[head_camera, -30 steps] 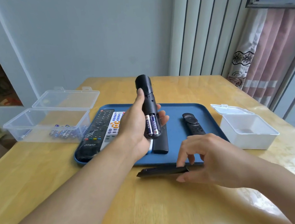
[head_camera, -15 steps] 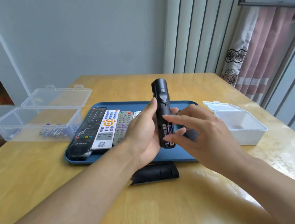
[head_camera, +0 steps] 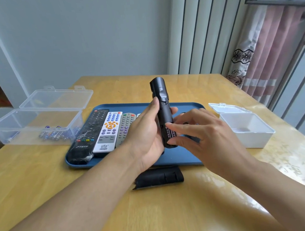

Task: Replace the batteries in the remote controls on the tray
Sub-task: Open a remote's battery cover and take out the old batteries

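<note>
Left hand (head_camera: 146, 135) grips the upright black remote (head_camera: 164, 114); right hand (head_camera: 197, 129) fingers (head_camera: 170, 125), extended and holding nothing, touch its batteries (head_camera: 169, 132) from the right.

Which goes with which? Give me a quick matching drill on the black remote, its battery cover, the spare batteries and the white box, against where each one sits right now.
Things:
1. black remote
2. battery cover
3. spare batteries
4. white box

Places:
A. in the clear plastic box, left of the tray
B. upright in the left hand, the right hand at its open battery bay
C. on the table, right of the tray, lid open
D. flat on the table, just in front of the tray

Pairs: 1-B, 2-D, 3-A, 4-C
</note>
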`<action>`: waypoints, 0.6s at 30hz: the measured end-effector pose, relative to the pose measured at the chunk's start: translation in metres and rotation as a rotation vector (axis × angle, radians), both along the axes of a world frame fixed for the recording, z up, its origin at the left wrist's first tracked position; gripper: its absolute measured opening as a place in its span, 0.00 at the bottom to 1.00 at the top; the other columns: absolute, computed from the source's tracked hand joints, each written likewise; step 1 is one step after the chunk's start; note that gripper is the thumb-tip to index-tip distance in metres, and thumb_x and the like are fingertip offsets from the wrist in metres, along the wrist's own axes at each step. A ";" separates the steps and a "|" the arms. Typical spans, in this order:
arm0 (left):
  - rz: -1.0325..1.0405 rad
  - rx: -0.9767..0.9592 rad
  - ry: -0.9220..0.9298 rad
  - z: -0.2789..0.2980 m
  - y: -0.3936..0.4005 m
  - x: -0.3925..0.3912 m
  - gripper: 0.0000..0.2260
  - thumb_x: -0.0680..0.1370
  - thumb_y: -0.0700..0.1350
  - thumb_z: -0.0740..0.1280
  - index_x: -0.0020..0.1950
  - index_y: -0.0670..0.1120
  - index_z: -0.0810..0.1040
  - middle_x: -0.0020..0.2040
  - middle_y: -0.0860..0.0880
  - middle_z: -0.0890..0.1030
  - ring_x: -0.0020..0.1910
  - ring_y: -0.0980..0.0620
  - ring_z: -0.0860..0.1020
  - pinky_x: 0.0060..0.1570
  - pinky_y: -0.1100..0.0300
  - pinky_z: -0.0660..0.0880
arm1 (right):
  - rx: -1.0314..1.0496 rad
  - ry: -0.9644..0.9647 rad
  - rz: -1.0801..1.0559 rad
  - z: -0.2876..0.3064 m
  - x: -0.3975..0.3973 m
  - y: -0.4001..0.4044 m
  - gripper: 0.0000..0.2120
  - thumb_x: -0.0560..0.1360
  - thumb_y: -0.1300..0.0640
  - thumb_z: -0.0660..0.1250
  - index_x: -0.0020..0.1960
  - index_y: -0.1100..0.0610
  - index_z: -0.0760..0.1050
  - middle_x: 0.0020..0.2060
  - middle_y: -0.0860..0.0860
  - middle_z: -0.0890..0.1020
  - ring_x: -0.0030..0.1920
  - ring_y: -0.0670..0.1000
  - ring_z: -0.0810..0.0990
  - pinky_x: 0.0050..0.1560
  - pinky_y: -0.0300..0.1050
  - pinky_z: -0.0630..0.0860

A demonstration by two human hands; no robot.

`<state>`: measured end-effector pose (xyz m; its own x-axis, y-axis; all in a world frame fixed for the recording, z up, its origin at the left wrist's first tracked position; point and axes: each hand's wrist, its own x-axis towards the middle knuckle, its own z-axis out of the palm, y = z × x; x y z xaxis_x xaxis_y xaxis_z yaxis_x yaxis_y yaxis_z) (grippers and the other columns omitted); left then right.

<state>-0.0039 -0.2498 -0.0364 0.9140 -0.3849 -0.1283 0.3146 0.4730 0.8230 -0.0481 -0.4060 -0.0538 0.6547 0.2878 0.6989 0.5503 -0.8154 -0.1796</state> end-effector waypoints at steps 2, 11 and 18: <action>0.023 -0.026 -0.003 0.000 -0.001 -0.001 0.21 0.84 0.56 0.60 0.68 0.43 0.76 0.60 0.38 0.82 0.48 0.42 0.83 0.35 0.55 0.80 | -0.005 0.024 -0.005 0.000 -0.001 0.001 0.15 0.73 0.48 0.72 0.58 0.51 0.85 0.48 0.47 0.82 0.45 0.54 0.79 0.44 0.52 0.78; 0.003 0.029 -0.210 -0.003 -0.008 -0.006 0.10 0.84 0.48 0.63 0.59 0.48 0.82 0.47 0.45 0.77 0.44 0.48 0.75 0.37 0.61 0.77 | 0.233 0.238 -0.028 0.008 -0.004 0.007 0.13 0.67 0.47 0.79 0.45 0.50 0.79 0.35 0.39 0.78 0.37 0.40 0.76 0.40 0.29 0.69; 0.035 0.058 -0.346 0.000 -0.012 -0.012 0.26 0.71 0.52 0.70 0.70 0.54 0.78 0.43 0.48 0.76 0.43 0.52 0.77 0.38 0.57 0.77 | 0.826 0.600 0.069 0.013 -0.006 0.010 0.14 0.68 0.57 0.80 0.46 0.59 0.77 0.35 0.51 0.85 0.34 0.48 0.81 0.37 0.37 0.76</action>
